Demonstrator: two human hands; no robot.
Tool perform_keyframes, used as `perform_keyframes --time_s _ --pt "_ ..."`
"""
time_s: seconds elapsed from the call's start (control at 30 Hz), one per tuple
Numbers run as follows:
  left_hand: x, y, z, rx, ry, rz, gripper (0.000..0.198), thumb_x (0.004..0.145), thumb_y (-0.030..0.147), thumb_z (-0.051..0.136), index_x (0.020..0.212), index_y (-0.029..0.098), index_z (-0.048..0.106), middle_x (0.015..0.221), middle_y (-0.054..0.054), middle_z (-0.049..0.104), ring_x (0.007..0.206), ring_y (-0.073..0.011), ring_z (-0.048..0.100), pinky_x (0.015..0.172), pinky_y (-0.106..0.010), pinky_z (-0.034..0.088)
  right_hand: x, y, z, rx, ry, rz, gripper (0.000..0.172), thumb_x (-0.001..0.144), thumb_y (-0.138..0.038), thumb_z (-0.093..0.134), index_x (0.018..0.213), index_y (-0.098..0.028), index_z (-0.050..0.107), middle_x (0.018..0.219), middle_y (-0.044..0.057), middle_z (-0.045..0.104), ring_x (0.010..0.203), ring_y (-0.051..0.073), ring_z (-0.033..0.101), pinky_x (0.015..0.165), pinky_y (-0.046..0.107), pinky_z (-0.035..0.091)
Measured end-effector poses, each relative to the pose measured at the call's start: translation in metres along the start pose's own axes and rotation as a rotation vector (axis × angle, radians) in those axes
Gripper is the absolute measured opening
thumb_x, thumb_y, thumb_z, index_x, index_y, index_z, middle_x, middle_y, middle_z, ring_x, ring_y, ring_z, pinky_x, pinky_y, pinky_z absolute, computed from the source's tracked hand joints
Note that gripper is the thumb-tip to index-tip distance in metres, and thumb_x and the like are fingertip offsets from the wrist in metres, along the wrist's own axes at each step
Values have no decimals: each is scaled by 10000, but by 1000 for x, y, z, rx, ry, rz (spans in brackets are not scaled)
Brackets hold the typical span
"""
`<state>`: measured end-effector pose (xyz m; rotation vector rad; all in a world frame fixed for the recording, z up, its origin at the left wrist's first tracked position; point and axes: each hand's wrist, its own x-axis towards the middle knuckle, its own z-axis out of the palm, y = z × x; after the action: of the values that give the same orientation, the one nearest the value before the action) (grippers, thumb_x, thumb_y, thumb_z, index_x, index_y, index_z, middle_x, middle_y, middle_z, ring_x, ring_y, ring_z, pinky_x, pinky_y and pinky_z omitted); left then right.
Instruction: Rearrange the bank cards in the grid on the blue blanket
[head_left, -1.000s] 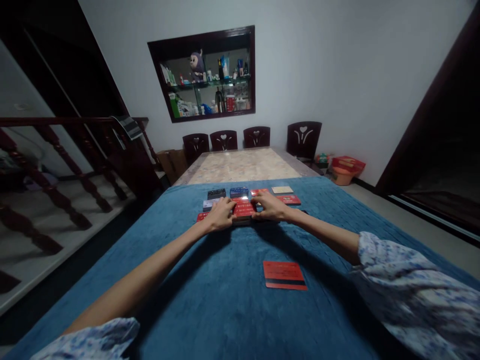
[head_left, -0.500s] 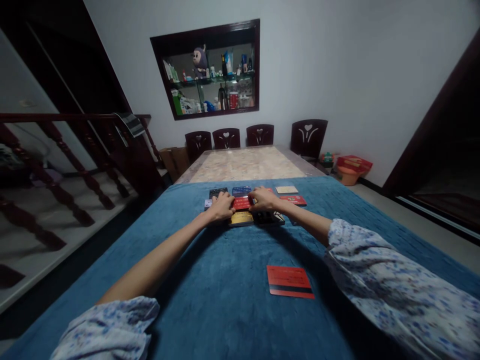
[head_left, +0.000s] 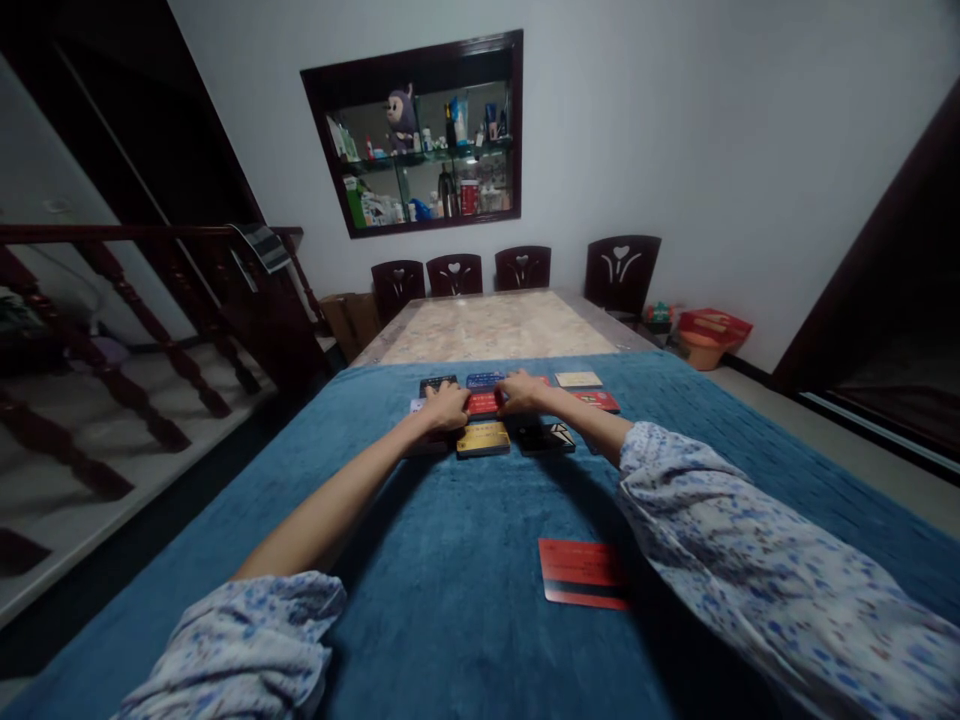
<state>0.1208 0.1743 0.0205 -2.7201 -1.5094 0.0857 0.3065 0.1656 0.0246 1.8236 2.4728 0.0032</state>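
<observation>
My left hand [head_left: 448, 406] and my right hand [head_left: 518, 392] rest over a grid of bank-style cards, some in thick stacks. Between them lies a red card [head_left: 483, 404], with the fingers of each hand curled on its left and right edges. Beyond it are a dark card [head_left: 437, 383] and a blue card [head_left: 485, 380]. Nearer to me sit a gold card stack [head_left: 483, 438] and a black card [head_left: 537, 440]. Past my right wrist are a cream card [head_left: 579, 380] and another red card [head_left: 598, 401]. My hands partly cover other cards.
A loose red card with a black stripe [head_left: 579, 588] lies face down nearer to me, partly shadowed by my right arm. Blue cloth [head_left: 420, 620] covers the near table, and bare stone top [head_left: 487, 325] shows beyond. Dark chairs [head_left: 523, 268] stand at the far end.
Both hands stay around the middle red card. My left hand has drawn off the gold stack, which now shows more fully. My right forearm has shifted left, shadowing the loose red card's edge.
</observation>
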Motion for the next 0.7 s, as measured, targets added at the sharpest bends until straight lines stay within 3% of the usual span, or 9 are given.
perform_keyframes --time_s 0.23,0.7 --pt "5 -1 1 -8 -18 23 350 841 189 497 1160 205 642 1305 -159 564 1269 -353 434 998 -594 383 9 0 -6 34 -94 -10 384 774 -338 726 1130 -195 730 1108 93 747 996 249 685 761 254 504" --pt "11 0 -3 5 -76 37 402 822 234 530 1217 193 593 1335 -169 537 1285 -355 429 1024 -588 390 11 -5 -10 88 -171 8 340 773 -227 695 1097 -137 744 1049 108 765 906 224 709 641 224 491"
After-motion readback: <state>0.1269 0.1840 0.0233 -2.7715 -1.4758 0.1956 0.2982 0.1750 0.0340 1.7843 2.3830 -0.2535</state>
